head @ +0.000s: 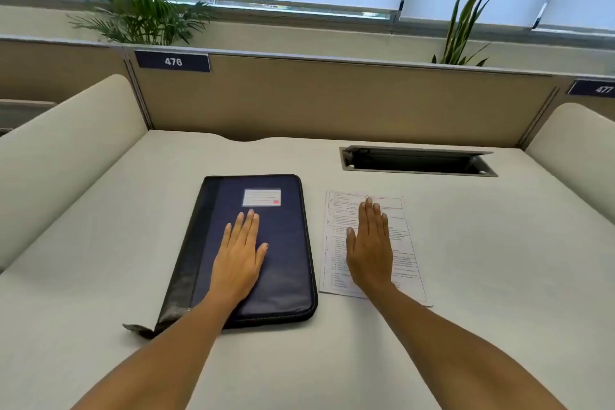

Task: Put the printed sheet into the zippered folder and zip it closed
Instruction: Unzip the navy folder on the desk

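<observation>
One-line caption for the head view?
Left hand flat on closed folder, right hand flat on printed sheet beside it.

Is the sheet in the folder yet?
Out. The white printed sheet lies flat on the desk beside the closed navy zippered folder, under the right hand.

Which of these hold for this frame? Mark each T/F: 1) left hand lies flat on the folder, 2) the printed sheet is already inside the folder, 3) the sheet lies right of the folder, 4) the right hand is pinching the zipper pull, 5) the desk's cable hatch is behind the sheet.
1) The left hand lies flat on the folder: true.
2) The printed sheet is inside the folder: false. It lies on the desk, outside it.
3) The sheet lies right of the folder: true.
4) The right hand pinches the zipper pull: false. It rests open and flat on the sheet.
5) The cable hatch is behind the sheet: true.
</observation>
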`<act>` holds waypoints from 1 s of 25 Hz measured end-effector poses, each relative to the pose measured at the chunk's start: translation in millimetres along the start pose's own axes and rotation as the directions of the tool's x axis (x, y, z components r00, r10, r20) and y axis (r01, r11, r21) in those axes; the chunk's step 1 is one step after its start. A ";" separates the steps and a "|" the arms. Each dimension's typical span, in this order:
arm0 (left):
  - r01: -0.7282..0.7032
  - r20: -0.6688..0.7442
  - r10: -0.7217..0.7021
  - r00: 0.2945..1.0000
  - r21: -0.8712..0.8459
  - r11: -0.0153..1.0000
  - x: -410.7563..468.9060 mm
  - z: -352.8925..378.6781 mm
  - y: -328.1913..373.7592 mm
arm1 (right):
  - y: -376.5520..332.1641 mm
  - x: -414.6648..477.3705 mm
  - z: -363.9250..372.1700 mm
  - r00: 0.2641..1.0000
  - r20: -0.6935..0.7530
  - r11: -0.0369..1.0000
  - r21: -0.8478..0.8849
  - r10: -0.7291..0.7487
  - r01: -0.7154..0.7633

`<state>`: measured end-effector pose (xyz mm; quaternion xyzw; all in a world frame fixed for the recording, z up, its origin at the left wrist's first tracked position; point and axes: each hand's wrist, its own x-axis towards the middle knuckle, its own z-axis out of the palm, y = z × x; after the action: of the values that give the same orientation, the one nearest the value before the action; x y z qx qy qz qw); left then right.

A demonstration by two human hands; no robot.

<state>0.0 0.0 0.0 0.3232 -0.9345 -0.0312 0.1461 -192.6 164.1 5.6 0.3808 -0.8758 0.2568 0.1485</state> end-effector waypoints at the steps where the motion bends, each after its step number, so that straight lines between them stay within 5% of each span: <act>1: 0.023 0.014 -0.023 1.000 -0.025 0.999 -0.3 4.0 -2.0 | 2.4 -4.4 1.3 0.999 0.025 1.000 -0.011 0.028 -0.028; 11: 0.065 0.119 -0.060 0.991 -0.044 0.997 -0.7 17.6 -8.7 | 19.9 -28.4 16.1 0.935 0.327 0.989 -0.094 0.139 -0.114; 21: 0.065 0.114 -0.061 0.992 -0.037 0.997 -2.0 16.3 -7.9 | 6.7 -12.0 13.2 0.943 0.273 0.965 0.128 0.188 -0.229; 25: 0.064 0.101 -0.060 0.993 -0.040 0.997 -2.8 18.2 -9.4 | -27.0 33.5 19.2 0.981 0.176 0.953 0.275 0.076 -0.123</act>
<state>2.4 -6.3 -19.5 0.3468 -0.9292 -0.0717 0.1052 -196.0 118.0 14.1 0.3733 -0.8570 0.3552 0.0064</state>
